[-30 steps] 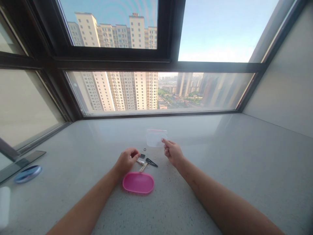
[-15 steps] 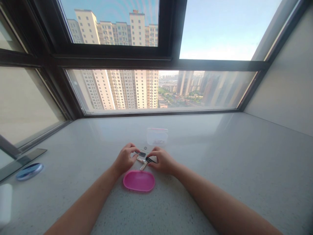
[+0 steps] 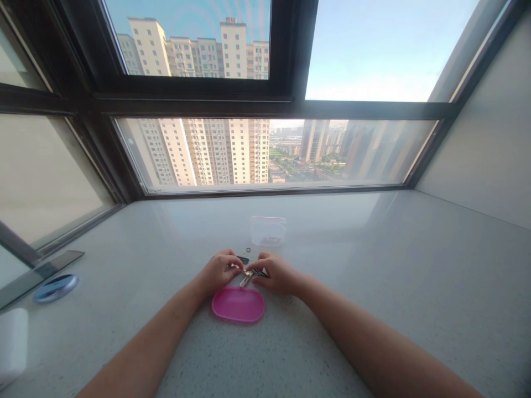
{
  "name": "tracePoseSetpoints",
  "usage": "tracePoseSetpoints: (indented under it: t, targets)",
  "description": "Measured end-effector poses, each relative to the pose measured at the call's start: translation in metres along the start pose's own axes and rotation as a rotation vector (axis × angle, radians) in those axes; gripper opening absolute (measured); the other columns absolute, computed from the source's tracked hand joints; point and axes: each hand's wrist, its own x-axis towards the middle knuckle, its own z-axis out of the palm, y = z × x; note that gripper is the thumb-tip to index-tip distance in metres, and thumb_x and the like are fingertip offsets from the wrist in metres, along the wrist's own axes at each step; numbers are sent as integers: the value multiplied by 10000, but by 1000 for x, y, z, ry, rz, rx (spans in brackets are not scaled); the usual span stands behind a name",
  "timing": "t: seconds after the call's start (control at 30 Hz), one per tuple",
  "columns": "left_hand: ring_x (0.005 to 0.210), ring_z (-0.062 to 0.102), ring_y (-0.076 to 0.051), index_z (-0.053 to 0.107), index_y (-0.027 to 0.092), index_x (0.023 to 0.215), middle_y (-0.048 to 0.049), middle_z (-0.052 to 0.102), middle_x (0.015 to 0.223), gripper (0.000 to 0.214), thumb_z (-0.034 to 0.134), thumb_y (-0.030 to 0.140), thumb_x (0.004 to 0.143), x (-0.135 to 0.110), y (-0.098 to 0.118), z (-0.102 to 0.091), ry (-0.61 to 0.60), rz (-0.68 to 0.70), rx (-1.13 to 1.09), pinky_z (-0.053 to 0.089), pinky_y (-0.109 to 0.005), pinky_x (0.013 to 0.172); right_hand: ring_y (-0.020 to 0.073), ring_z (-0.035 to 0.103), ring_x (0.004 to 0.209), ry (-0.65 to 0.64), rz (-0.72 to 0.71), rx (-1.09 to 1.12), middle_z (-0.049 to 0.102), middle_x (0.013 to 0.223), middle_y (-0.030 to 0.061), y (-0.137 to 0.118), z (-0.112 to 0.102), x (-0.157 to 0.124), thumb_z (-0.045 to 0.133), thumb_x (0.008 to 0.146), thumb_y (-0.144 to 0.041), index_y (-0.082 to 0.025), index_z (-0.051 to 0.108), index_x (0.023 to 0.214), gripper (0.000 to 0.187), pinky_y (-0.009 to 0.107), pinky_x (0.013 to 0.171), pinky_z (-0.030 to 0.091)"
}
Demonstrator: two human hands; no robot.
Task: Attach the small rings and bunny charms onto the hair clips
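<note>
My right hand is closed, pinching a slim black-and-silver piece. From its near end a narrow silver metal piece slants down toward the pink tray. The fingertips of my left hand are pinched together at the other side of these pieces, at a small silver part too small to name. Just behind the left fingers lies a flat dark piece, partly hidden by them. A small dark ring rests beyond both hands.
A clear zip bag lies on the speckled pale sill beyond the hands. To the left are a blue oval object, a dark flat strip and a white rounded object. Windows rise at the back.
My left fingers have moved off the flat dark piece, nearer to me and rightward, to the silver part by my right hand. The dark piece now lies behind them. The view has shifted slightly.
</note>
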Motion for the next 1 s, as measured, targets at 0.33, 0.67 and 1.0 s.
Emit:
tracePoseSetpoints:
  t: [0.33, 0.67, 1.0]
  targets:
    - [728, 528, -156, 653, 169, 731, -37, 563, 733, 179, 483, 204, 775, 1, 0, 1, 72, 23, -15, 395, -248, 683, 172, 507, 848, 133, -11, -3, 482, 1020, 81, -6, 2, 0, 643, 678, -264, -210, 512, 1143, 486, 294, 757, 411]
    - [676, 543, -156, 583, 174, 728, -13, 601, 683, 177, 439, 258, 787, 3, 0, 5, 171, -111, -145, 397, -241, 631, 146, 557, 860, -43, -135, 21, 581, 1006, 33, -12, 4, 0, 515, 780, -170, -225, 646, 930, 206, 239, 789, 401]
    - [571, 567, -141, 573, 158, 702, -37, 655, 695, 162, 501, 295, 749, 4, -1, 5, 221, -197, -398, 416, -240, 556, 81, 491, 547, 220, 84, 373, 546, 692, -12, 1, 17, 6, 496, 755, -137, -173, 522, 840, 96, 202, 533, 390]
